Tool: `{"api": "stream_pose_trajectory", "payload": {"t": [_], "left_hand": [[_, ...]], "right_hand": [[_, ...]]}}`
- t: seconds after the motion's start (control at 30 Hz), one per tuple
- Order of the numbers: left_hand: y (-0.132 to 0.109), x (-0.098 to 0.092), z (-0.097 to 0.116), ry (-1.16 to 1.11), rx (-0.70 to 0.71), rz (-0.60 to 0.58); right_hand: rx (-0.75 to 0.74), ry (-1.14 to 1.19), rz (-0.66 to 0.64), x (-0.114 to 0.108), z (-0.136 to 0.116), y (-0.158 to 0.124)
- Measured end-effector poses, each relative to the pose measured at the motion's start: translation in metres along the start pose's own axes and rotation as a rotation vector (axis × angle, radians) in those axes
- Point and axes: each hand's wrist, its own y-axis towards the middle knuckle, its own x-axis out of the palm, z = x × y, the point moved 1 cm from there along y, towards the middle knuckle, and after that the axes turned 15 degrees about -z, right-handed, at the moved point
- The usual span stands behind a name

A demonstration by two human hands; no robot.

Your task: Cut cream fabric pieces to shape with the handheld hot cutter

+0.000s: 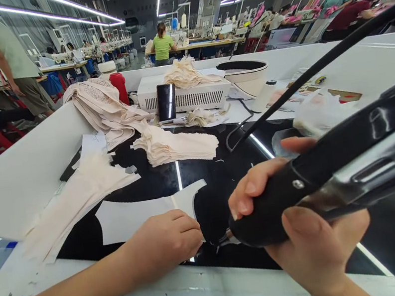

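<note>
My right hand is wrapped round the black handle of a hand-held tool whose metal tip points left, close to my left hand. A black cord runs from it up to the right. My left hand is closed, fingers curled down at the edge of a pale cut fabric piece lying on the black glossy work surface. What the left fingers pinch is hidden.
Stacks of cream fabric pieces and a long strip lie further back. A white machine box with a phone leaning on it, a white bowl and a red bottle stand behind. Other people work at far tables.
</note>
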Motion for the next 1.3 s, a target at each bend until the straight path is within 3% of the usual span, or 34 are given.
{"api": "stream_pose_trajectory", "payload": {"t": [0.23, 0.67, 1.17, 1.3], "left_hand": [[0.001, -0.007, 0.000, -0.154, -0.041, -0.005], [0.003, -0.005, 0.003, -0.182, -0.013, 0.029], [0.008, -0.011, 0.004, -0.108, -0.123, 0.028], [0.008, -0.010, 0.003, -0.129, -0.044, 0.040]], "right_hand": [[-0.037, 0.062, 0.064, 0.017, 0.011, -0.003], [-0.033, -0.011, 0.031, 0.015, 0.011, -0.001], [-0.024, -0.050, 0.009, 0.016, 0.012, -0.002], [-0.025, -0.041, 0.012, 0.016, 0.012, -0.002]]}}
